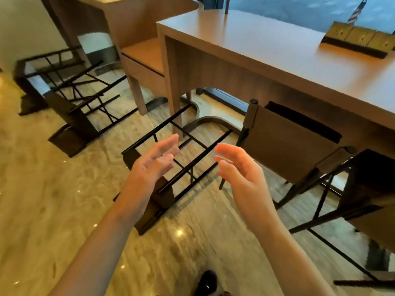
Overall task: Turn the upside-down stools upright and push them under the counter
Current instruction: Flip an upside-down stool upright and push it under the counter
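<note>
A black-legged stool [186, 144] lies overturned on the floor in front of me, its thin legs pointing up toward the wooden counter [267, 52]. My left hand [154, 163] and my right hand [237, 167] hover above its legs, palms facing each other, fingers relaxed, touching nothing. Two more overturned stools [70, 90] lie together at the far left. On the right, upright stools [295, 146] with brown backs stand tucked against the counter.
The counter's wooden leg [175, 99] stands just beyond the near stool. A lower wooden side unit [145, 65] sits behind it. A row of gold plaques [359, 39] rests on the countertop. The glossy marble floor [53, 199] spreads to my left; my dark shoe [207, 283] shows below.
</note>
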A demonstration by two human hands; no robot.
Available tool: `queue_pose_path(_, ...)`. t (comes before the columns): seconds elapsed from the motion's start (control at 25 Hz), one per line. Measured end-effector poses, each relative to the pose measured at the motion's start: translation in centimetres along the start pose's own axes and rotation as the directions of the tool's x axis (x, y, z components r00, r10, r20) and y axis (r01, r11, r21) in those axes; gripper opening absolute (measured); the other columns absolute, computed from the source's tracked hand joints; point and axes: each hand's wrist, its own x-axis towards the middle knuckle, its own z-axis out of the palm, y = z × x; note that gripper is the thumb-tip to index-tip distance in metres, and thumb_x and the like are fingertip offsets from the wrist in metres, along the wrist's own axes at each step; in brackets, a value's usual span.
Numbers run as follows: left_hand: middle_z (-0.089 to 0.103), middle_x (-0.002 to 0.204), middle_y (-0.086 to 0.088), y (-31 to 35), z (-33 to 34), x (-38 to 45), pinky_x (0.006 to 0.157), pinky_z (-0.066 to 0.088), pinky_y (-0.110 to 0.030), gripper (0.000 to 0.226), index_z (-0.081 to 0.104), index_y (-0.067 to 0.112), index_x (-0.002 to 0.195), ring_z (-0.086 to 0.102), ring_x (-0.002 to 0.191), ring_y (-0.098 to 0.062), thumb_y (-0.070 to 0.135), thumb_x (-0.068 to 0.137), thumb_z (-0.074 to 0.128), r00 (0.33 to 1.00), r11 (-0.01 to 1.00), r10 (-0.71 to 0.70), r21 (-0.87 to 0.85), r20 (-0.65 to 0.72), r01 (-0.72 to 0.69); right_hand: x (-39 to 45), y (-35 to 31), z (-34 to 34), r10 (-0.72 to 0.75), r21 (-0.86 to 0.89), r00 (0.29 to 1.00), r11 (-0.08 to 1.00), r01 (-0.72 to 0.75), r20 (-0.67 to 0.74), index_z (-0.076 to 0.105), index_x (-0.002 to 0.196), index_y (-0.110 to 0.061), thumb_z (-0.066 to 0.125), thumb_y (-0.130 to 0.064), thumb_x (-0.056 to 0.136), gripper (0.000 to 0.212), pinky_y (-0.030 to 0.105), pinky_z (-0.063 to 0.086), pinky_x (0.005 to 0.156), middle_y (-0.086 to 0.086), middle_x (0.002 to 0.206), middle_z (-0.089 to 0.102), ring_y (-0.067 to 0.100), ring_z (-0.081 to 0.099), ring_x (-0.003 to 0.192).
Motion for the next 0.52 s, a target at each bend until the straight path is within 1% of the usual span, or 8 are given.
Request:
queue_pose_path(0.16, 0.059, 0.138, 0.02, 0.1, -5.2, -5.4, 0.106, 0.042, -0.035, 0.043, 0.063, 0.046, 0.128, 0.052, 0.132, -0.005, 0.047, 0.086, 0.053, 0.995, 1.0, 0.014, 0.006, -0.097, -0.014, -2.5, -0.9, 6.6, -0.013, -0.009, 0.996, 1.0, 0.014, 0.084, 0.058, 0.131, -0.027, 0.051, -0.016, 0.1, 0.034, 0.025, 0.049, 0.099, -0.019, 0.125, 0.063, -0.007, 0.058, 0.115)
queue_pose_path(0.24, 0.059, 0.138, 0.02, 0.0, -8.4, -8.6, 0.104, 0.043, -0.035, 0.045, 0.062, 0.044, 0.13, 0.053, 0.131, -0.005, 0.046, 0.086, 0.053, 0.989, 1.0, 0.01, -0.006, -0.145, -0.011, -4.4, -1.3, 10.5, -0.018, -0.019, 0.993, 1.0, 0.02, 0.12, 0.057, 0.133, -0.028, 0.051, -0.018, 0.1, 0.035, 0.026, 0.048, 0.1, -0.019, 0.129, 0.061, -0.007, 0.056, 0.116)
queue_pose_path(0.4, 0.058, 0.139, 0.022, -0.4, -14.3, -15.1, 0.102, 0.044, -0.032, 0.047, 0.06, 0.043, 0.132, 0.054, 0.129, -0.003, 0.048, 0.086, 0.053, 0.98, 0.999, -0.03, -0.016, -0.199, 0.028, -8.2, -1.8, 17.8, -0.018, -0.032, 0.983, 0.999, 0.024, 0.183, 0.055, 0.135, -0.031, 0.05, -0.02, 0.101, 0.036, 0.021, 0.045, 0.099, -0.02, 0.131, 0.058, -0.008, 0.054, 0.118)
queue_pose_path(0.52, 0.057, 0.14, 0.021, -0.7, -19.1, -20.4, 0.105, 0.043, -0.035, 0.044, 0.062, 0.045, 0.129, 0.054, 0.129, -0.003, 0.048, 0.086, 0.054, 0.971, 0.999, -0.045, -0.023, -0.237, 0.041, -11.6, -1.6, 23.5, -0.022, -0.04, 0.97, 0.999, 0.032, 0.24, 0.055, 0.136, -0.031, 0.051, -0.022, 0.1, 0.037, 0.015, 0.047, 0.092, -0.021, 0.131, 0.058, -0.009, 0.053, 0.119)
